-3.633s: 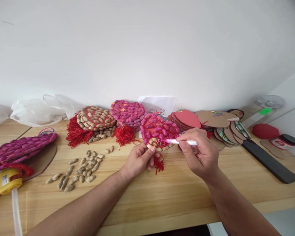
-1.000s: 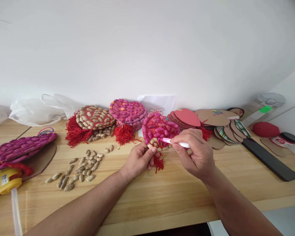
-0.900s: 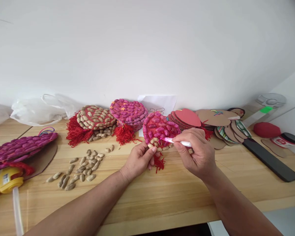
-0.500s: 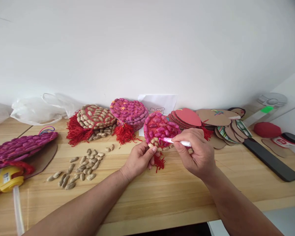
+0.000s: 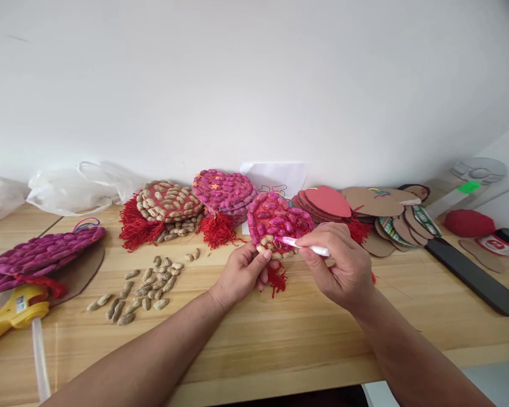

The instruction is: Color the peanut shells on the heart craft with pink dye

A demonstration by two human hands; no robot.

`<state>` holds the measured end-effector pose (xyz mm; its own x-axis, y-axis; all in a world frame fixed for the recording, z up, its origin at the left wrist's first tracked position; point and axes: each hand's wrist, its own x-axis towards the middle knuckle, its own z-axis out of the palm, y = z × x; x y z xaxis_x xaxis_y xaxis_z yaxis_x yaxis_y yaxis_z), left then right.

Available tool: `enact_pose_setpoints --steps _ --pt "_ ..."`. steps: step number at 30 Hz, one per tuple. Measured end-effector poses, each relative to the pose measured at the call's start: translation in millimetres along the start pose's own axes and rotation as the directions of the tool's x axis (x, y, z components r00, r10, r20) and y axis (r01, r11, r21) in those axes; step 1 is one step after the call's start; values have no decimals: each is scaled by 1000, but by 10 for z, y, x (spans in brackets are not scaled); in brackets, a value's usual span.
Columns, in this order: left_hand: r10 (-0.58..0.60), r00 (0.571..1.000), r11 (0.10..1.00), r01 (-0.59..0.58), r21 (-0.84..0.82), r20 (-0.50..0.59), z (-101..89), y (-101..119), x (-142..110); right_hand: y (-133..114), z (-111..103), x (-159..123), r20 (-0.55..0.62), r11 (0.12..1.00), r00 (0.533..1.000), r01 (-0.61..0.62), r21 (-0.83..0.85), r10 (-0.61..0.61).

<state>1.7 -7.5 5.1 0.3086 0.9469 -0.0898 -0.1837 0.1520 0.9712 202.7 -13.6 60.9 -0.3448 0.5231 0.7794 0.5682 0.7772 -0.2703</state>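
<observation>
My left hand (image 5: 245,272) grips the lower left edge of a heart-shaped peanut craft (image 5: 275,217), thumb on its front. Most of its glued peanuts are magenta; those along the lower edge are still plain tan. A red yarn tassel (image 5: 276,278) hangs below it. Between the thumb and fingers of my right hand (image 5: 337,263) is a white marker (image 5: 311,247), its pink tip at the peanuts near the lower middle of the heart. My right hand hides part of the craft's right side.
Loose peanuts (image 5: 146,288) lie left of my arms. Behind stand a plain peanut stack (image 5: 169,200), a magenta stack (image 5: 224,195), red hearts (image 5: 328,202) and cardboard shapes (image 5: 371,202). A yellow glue gun (image 5: 23,308) is at left; a black bar (image 5: 475,277) and red yarn ball (image 5: 469,223) at right.
The view has shifted slightly, so the table items appear a little further right. Both hands keep their hold on the craft and marker; the marker tip stays near the same peanuts.
</observation>
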Motion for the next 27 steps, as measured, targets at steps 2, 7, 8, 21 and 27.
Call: enact_pose_setpoints --steps 2,7,8,21,27 --pt "9 1000 1000 -9 -1 5 -5 -14 4 -9 -2 -1 19 1000 1000 16 14 -16" --pt "6 1000 1000 -6 -15 0 -10 -31 12 -11 -17 4 3 999 1000 18 31 -18" --pt "4 1000 1000 -4 -22 -3 -10 -31 14 -5 -19 5 -9 1000 1000 13 21 -13" --pt "6 1000 1000 -6 -19 4 -13 -35 11 10 -34 5 -35 999 999 -21 -40 20" --pt "-14 1000 999 14 -43 -6 -13 -6 18 14 -16 4 -27 1000 1000 -12 -20 11"
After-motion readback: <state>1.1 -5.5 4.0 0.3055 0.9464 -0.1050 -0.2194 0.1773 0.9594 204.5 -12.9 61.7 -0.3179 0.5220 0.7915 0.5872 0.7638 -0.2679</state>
